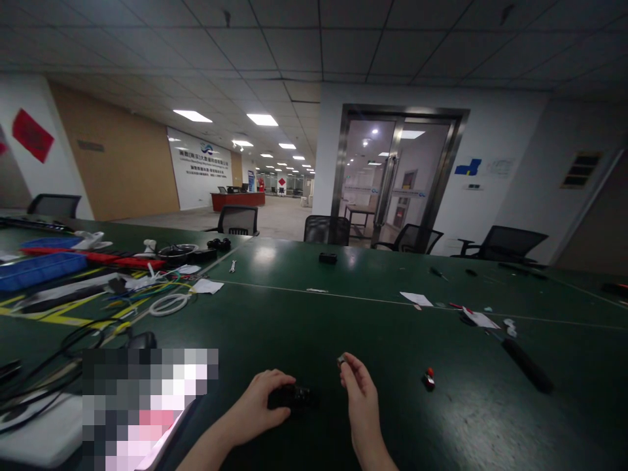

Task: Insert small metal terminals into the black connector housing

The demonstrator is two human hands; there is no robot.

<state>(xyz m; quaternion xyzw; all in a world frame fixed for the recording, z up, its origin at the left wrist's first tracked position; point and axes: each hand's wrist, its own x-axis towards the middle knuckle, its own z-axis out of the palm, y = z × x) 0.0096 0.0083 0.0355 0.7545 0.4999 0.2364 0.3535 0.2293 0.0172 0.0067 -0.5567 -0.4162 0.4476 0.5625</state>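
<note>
White sign wall, far left (196, 193): dark Chinese characters under a blue wave logo (207, 149); "大数据" and "有限公司" can be read in the top line, the smaller lines cannot.
Glass doors, far right (366, 167): a strip of lettering with a blue mark on each leaf, too small to read.
Red diamond, left wall (32, 135): faint marking, illegible.

Left of you: blue tray (43, 269), coiled white cable (169, 314). Right: black-handled tool (527, 365). Beyond green table (275, 320), you face mesh chairs (238, 220), glass doors (367, 163).
</note>
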